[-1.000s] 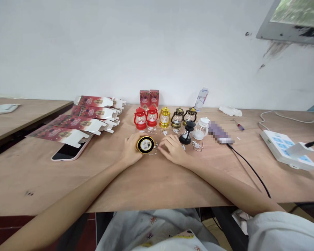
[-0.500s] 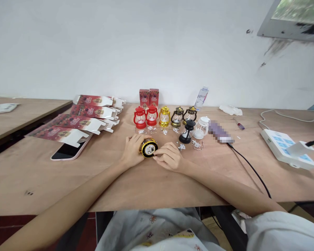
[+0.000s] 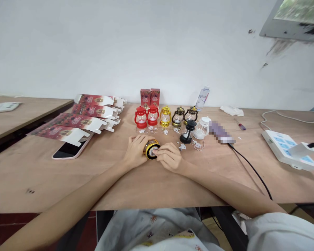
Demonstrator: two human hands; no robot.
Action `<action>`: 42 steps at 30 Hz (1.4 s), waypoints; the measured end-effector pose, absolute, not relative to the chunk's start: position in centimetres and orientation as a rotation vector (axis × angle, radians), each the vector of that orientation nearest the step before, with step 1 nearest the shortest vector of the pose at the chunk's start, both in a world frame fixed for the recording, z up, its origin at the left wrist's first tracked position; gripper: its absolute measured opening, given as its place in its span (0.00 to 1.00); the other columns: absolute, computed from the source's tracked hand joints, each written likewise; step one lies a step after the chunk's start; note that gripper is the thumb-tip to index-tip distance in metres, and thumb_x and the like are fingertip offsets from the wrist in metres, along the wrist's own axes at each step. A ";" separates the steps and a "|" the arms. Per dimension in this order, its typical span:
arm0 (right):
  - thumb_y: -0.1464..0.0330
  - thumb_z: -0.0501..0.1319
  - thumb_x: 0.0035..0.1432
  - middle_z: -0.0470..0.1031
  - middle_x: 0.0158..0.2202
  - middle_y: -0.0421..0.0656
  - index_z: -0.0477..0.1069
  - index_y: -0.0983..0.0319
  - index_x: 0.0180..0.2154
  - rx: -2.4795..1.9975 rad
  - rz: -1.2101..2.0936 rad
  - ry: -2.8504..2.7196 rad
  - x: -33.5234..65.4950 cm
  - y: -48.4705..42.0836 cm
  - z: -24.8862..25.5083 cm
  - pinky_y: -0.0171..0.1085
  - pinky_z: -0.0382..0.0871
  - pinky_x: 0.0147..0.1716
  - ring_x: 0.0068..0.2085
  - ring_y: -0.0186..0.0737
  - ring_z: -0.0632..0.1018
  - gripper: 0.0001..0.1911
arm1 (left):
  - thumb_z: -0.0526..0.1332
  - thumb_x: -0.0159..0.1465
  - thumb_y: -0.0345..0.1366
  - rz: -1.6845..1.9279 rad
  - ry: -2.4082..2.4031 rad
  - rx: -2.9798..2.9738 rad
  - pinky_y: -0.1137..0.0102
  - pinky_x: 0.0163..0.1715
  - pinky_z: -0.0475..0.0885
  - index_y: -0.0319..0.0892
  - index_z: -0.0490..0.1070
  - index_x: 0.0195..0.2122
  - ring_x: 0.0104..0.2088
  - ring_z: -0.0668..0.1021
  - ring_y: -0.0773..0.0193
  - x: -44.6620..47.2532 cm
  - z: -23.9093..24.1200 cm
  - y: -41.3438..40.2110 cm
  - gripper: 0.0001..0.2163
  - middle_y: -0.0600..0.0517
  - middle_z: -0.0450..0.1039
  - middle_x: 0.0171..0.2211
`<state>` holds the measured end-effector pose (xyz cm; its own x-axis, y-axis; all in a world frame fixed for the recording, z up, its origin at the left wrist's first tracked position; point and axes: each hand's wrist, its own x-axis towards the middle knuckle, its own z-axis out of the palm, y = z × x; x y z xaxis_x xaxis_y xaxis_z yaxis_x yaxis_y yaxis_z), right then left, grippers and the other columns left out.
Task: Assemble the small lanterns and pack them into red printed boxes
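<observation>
My left hand [image 3: 136,150] is wrapped round a small gold lantern [image 3: 151,150] lying on its side, its black-and-gold base turned toward me. My right hand [image 3: 169,156] pinches at that base with thumb and fingertips; what is between them is too small to make out. Just beyond stands a row of little lanterns: two red [image 3: 140,117], one gold [image 3: 165,116], two bronze-black [image 3: 178,117], then a black one [image 3: 188,131] and a white one [image 3: 202,128]. Small metal parts [image 3: 198,145] lie scattered on the wooden table [image 3: 157,181] in front of them.
Flat red-and-white boxes [image 3: 81,120] are stacked at the left over a phone [image 3: 68,150]. Two upright red boxes [image 3: 150,97] and a plastic bottle [image 3: 203,97] stand near the wall. A black cable [image 3: 251,169], a white power strip [image 3: 288,148], a screwdriver [image 3: 239,124] and a cloth [image 3: 231,111] lie to the right.
The lantern has turned in my left hand, its base swinging from facing up toward my right. My right hand has come off the table and closed in on the base.
</observation>
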<state>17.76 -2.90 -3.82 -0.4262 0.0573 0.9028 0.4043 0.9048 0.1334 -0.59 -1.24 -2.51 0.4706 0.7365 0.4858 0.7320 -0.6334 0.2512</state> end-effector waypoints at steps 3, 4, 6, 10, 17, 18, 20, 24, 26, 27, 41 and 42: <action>0.76 0.56 0.59 0.80 0.31 0.40 0.68 0.60 0.26 -0.345 -0.445 -2.003 17.8 -2.9 -3.8 0.37 0.69 0.34 0.35 0.35 0.76 0.10 | 0.57 0.58 0.37 0.899 1.349 2.683 0.62 0.44 0.55 0.46 0.66 0.46 0.47 0.72 0.57 -0.6 -2.5 -1.2 0.14 0.49 0.73 0.45; 0.76 0.56 0.59 0.80 0.31 0.40 0.68 0.60 0.26 -0.351 -0.455 -2.005 17.8 -2.9 -3.8 0.37 0.68 0.34 0.35 0.35 0.76 0.10 | 0.58 0.58 0.37 0.895 1.354 2.683 0.62 0.44 0.55 0.46 0.66 0.46 0.47 0.72 0.56 -0.6 -2.5 -1.2 0.14 0.49 0.73 0.45; 0.77 0.56 0.59 0.80 0.30 0.39 0.68 0.60 0.27 -0.363 -0.464 -1.998 17.8 -2.9 -3.7 0.37 0.68 0.34 0.34 0.35 0.77 0.10 | 0.58 0.57 0.36 0.888 1.364 2.684 0.62 0.44 0.55 0.46 0.66 0.46 0.47 0.72 0.56 -0.6 -2.5 -1.2 0.14 0.49 0.73 0.45; 0.77 0.57 0.60 0.80 0.27 0.38 0.69 0.60 0.30 -0.385 -0.449 -1.983 17.7 -3.0 -3.5 0.36 0.67 0.34 0.33 0.34 0.77 0.08 | 0.60 0.56 0.36 0.889 1.371 2.686 0.62 0.44 0.55 0.46 0.67 0.46 0.48 0.72 0.55 -0.7 -2.5 -1.2 0.15 0.50 0.73 0.45; 0.77 0.56 0.60 0.81 0.35 0.42 0.70 0.60 0.37 -0.442 -0.415 -2.036 17.6 -2.9 -3.9 0.37 0.69 0.37 0.38 0.36 0.77 0.08 | 0.57 0.58 0.38 0.919 1.432 2.605 0.62 0.42 0.57 0.46 0.66 0.46 0.48 0.72 0.55 -0.9 -2.7 -0.8 0.14 0.49 0.73 0.46; 0.77 0.55 0.60 0.81 0.38 0.43 0.70 0.60 0.38 -0.463 -0.403 -2.061 17.7 -2.9 -4.0 0.37 0.69 0.38 0.39 0.36 0.77 0.08 | 0.57 0.58 0.37 0.920 1.451 2.584 0.62 0.42 0.57 0.46 0.66 0.46 0.48 0.72 0.55 -0.9 -2.7 -0.7 0.14 0.49 0.73 0.46; 0.76 0.54 0.61 0.80 0.41 0.45 0.69 0.60 0.39 -0.491 -0.376 -2.101 17.7 -2.9 -4.0 0.39 0.69 0.39 0.41 0.38 0.77 0.09 | 0.56 0.57 0.35 0.922 1.472 2.539 0.61 0.42 0.58 0.46 0.65 0.46 0.49 0.72 0.55 -0.9 -2.7 -0.6 0.15 0.50 0.73 0.47; 0.76 0.54 0.59 0.77 0.46 0.49 0.66 0.61 0.40 -0.510 -0.337 -2.067 17.9 -3.0 -3.9 0.41 0.69 0.39 0.42 0.40 0.76 0.07 | 0.59 0.54 0.33 0.973 1.471 2.438 0.59 0.44 0.61 0.46 0.66 0.46 0.49 0.72 0.53 -0.9 -2.7 -0.5 0.17 0.50 0.73 0.48; 0.76 0.55 0.58 0.75 0.46 0.51 0.64 0.61 0.40 -0.555 -0.302 -2.017 18.1 -3.0 -3.9 0.41 0.69 0.40 0.43 0.41 0.75 0.08 | 0.61 0.53 0.33 1.065 1.454 2.340 0.60 0.46 0.64 0.45 0.66 0.45 0.49 0.73 0.54 -0.9 -2.8 -0.2 0.17 0.50 0.73 0.46; 0.76 0.55 0.58 0.75 0.46 0.51 0.64 0.61 0.41 -0.587 -0.278 -1.998 18.1 -3.0 -3.9 0.42 0.69 0.40 0.43 0.41 0.75 0.08 | 0.61 0.52 0.33 1.125 1.430 2.278 0.60 0.46 0.65 0.44 0.67 0.44 0.48 0.73 0.55 -1.0 -2.8 -0.1 0.17 0.50 0.74 0.46; 0.74 0.54 0.60 0.73 0.49 0.49 0.69 0.63 0.46 -1.072 -0.207 -2.287 18.3 -1.7 -4.4 0.47 0.64 0.44 0.49 0.48 0.68 0.13 | 0.64 0.42 0.31 1.335 1.427 1.740 0.57 0.47 0.72 0.37 0.70 0.39 0.43 0.77 0.53 -1.4 -3.7 1.9 0.20 0.47 0.76 0.40; 0.74 0.54 0.60 0.72 0.50 0.50 0.69 0.62 0.46 -1.081 -0.219 -2.312 18.3 -1.6 -4.5 0.48 0.64 0.45 0.50 0.49 0.67 0.13 | 0.64 0.43 0.31 1.331 1.423 1.778 0.58 0.47 0.71 0.37 0.69 0.40 0.43 0.76 0.53 -1.3 -3.6 1.8 0.20 0.47 0.75 0.41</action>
<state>18.31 -1.58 -4.50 -0.5094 0.6525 0.5610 0.7462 0.6597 -0.0898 -1.32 1.77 -3.61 -0.0238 0.9256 0.3777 0.4387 -0.3298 0.8359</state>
